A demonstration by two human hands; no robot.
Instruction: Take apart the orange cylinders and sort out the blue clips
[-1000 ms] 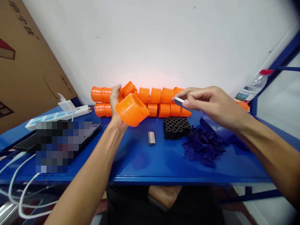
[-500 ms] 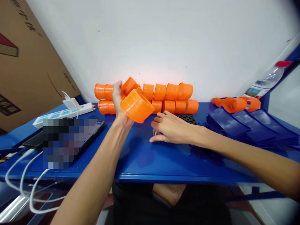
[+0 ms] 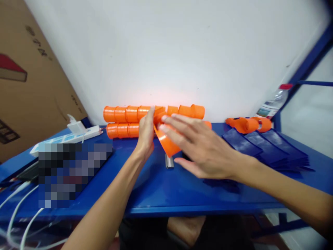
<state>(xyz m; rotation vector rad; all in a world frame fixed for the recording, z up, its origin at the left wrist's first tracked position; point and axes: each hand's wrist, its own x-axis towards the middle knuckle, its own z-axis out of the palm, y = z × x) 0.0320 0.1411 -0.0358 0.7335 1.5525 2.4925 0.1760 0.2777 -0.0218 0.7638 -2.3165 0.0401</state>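
Above the table's middle, my left hand (image 3: 146,131) grips an orange plastic piece (image 3: 168,141), its thumb pointing up along the near side. A flat, pointed part of that piece hangs down to the right. My right hand (image 3: 205,147) is open, its fingers stretched out across the piece's right side; whether they touch it I cannot tell. Under the piece, a short grey metal bar (image 3: 169,162) lies on the blue table (image 3: 145,189). Behind both hands, orange ring-shaped pieces (image 3: 121,114) lie in two stacked rows against the wall, partly hidden by the hands.
Stacks of dark blue sheets (image 3: 270,147) lie on the right, with more orange pieces (image 3: 249,125) and a water bottle (image 3: 274,102) behind. On the left are a power strip (image 3: 91,133), white cables (image 3: 15,215), blurred-out devices and a large cardboard box (image 3: 33,80).
My right hand has left the metal bar, opened and risen to the orange piece. My left hand has turned the piece, so its flat part points down. The view has shifted slightly.
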